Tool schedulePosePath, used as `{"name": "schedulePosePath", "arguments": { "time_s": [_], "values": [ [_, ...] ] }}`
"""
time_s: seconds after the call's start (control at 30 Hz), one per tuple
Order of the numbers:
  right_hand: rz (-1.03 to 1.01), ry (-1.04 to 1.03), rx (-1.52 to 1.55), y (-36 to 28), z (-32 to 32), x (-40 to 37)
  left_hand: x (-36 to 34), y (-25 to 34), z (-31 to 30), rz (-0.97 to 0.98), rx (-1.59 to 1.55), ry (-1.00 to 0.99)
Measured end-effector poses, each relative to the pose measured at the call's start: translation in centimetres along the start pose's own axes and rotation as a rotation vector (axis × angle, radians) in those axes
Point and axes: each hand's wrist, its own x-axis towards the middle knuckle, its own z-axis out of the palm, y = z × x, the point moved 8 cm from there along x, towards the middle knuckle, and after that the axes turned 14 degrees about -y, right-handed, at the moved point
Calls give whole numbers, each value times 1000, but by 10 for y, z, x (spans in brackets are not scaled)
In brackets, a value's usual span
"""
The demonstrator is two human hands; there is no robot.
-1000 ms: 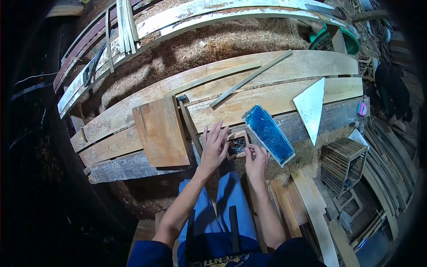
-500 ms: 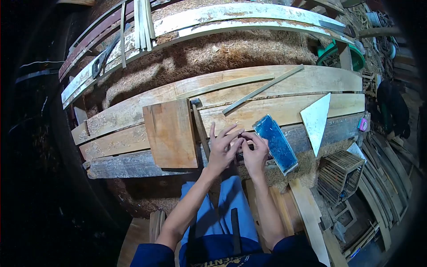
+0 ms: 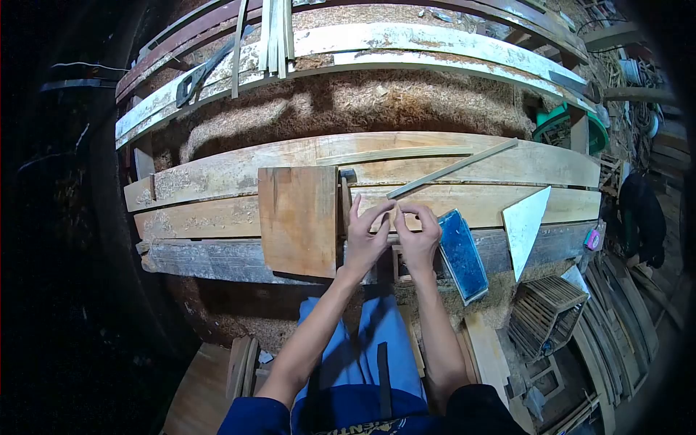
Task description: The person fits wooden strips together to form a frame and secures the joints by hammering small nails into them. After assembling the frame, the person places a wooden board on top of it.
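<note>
My left hand (image 3: 366, 235) and my right hand (image 3: 418, 239) meet at the fingertips above the front of the plank bench (image 3: 203, 221). Thumbs and forefingers are pinched together; anything between them is too small to make out. Left of them lies a square wooden board (image 3: 297, 221). Beside its right edge is what looks like a hammer (image 3: 348, 175), partly hidden by the board and my left hand. Close to my right hand rests a blue rectangular block or box (image 3: 464, 257), set at a slant. A thin wooden strip (image 3: 449, 170) lies just beyond my fingertips.
A white triangular piece (image 3: 525, 225) and a pink tape measure (image 3: 592, 239) lie on the bench's right side. A slatted wooden crate (image 3: 547, 315) stands at lower right. Across the shavings, a second bench (image 3: 435, 36) carries a handsaw (image 3: 192, 83) and several strips.
The camera view has shifted, so the bench sits lower and farther right. My fingers have moved from overlapping to meeting tip to tip, nearer the thin strip.
</note>
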Motion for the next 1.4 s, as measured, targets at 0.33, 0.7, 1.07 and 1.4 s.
{"name": "schedulePosePath", "arguments": {
  "time_s": [0.33,0.7,1.07,1.4],
  "values": [
    [-45,-70,-201,40,20,24,-2,-59,-72,15,221,6],
    [40,-325,-306,57,53,33,15,-66,-59,20,327,39],
    [27,-323,-59,53,66,32,3,-63,-56,-95,681,6],
    [-49,-298,-34,21,83,24,36,-71,-84,-151,743,28]
  ]
}}
